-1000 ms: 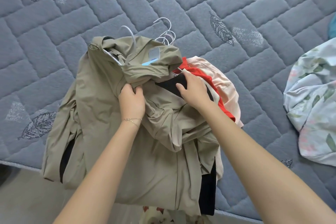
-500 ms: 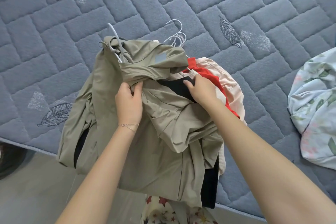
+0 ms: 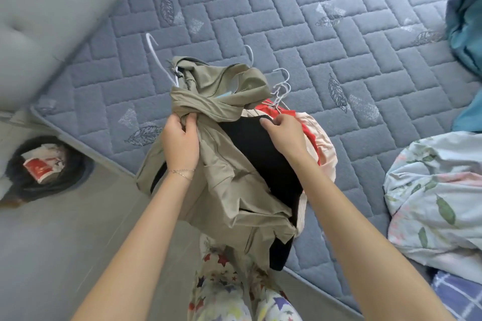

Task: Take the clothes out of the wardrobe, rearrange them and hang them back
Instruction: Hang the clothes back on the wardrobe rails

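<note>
Gripping khaki coat [image 3: 229, 172], left hand [image 3: 180, 143], right hand [image 3: 285, 135]

We look down on a blue-grey quilted mattress [image 3: 300, 21] stitched in a brick pattern with embroidered leaves. At upper left we see a pale grey tufted padded headboard [image 3: 52, 8]. Below the mattress edge lies a smooth grey floor [image 3: 65, 229], where a round black bin [image 3: 44, 169] holds red and white rubbish. At far right we see a floral pale bedcover [image 3: 438, 190] and a teal cloth [image 3: 467, 28]. Daylight is soft and even.
</note>
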`<state>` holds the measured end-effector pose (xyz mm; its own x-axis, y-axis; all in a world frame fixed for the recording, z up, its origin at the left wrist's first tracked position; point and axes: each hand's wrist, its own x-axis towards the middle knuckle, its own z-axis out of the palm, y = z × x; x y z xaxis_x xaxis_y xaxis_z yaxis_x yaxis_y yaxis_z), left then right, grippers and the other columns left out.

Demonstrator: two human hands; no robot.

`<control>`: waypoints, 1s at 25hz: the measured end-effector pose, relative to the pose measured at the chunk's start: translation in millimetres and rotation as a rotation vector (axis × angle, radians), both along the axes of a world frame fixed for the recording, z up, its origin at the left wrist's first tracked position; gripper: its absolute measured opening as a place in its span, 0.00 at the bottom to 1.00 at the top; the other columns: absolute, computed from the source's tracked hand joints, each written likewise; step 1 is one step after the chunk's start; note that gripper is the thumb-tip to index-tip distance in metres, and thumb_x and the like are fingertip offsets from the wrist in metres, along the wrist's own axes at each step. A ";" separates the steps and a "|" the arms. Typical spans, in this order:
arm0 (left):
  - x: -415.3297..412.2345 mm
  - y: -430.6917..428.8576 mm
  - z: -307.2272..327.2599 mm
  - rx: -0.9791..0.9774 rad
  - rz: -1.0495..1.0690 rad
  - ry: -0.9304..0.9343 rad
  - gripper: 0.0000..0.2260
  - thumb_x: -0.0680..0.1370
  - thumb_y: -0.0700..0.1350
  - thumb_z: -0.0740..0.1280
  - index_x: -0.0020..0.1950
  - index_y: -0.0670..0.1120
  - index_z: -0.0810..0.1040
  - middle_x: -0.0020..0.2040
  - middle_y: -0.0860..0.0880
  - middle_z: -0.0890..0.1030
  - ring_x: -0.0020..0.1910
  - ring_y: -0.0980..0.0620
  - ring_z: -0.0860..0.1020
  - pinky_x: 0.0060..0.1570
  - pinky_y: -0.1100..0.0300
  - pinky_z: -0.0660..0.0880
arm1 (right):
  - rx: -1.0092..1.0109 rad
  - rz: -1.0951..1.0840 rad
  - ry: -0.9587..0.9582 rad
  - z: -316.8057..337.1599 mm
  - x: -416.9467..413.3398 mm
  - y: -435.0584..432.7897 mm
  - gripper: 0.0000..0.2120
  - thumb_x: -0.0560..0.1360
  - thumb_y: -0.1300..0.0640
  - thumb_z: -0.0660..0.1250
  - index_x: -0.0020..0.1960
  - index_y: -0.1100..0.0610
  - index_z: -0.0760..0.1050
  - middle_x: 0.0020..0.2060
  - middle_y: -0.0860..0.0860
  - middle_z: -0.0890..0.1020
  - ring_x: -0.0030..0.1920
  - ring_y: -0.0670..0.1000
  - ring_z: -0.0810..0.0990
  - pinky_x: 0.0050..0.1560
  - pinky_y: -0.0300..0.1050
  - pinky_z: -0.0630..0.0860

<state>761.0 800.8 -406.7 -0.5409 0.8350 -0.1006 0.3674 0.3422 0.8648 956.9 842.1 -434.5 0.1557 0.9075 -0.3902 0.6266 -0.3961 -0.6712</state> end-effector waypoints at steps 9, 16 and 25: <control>-61.5 -134.1 143.2 0.059 0.247 -0.001 0.19 0.79 0.39 0.64 0.30 0.49 0.61 0.28 0.52 0.64 0.28 0.57 0.63 0.28 0.68 0.61 | 0.030 0.162 0.369 176.4 -111.9 -114.1 0.21 0.76 0.52 0.65 0.32 0.55 0.57 0.28 0.50 0.57 0.32 0.51 0.58 0.32 0.44 0.55; -159.1 -248.2 209.0 0.189 0.644 -0.006 0.19 0.78 0.35 0.61 0.30 0.49 0.61 0.28 0.52 0.64 0.27 0.59 0.66 0.30 0.70 0.63 | 0.033 0.461 0.404 257.6 -224.4 -180.7 0.21 0.77 0.47 0.64 0.32 0.54 0.59 0.27 0.49 0.61 0.29 0.48 0.61 0.33 0.44 0.59; -330.7 -378.5 237.6 0.211 0.967 0.043 0.18 0.77 0.37 0.62 0.30 0.48 0.60 0.27 0.51 0.63 0.28 0.55 0.62 0.31 0.56 0.56 | -0.008 0.819 0.415 286.3 -424.1 -270.4 0.16 0.77 0.47 0.66 0.39 0.57 0.67 0.32 0.53 0.68 0.33 0.49 0.67 0.35 0.44 0.64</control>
<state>430.3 422.4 -169.1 -0.9989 0.0302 0.0346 0.0430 0.3520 0.9350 532.8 571.7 -148.2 -0.6890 0.6694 -0.2777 0.4230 0.0603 -0.9041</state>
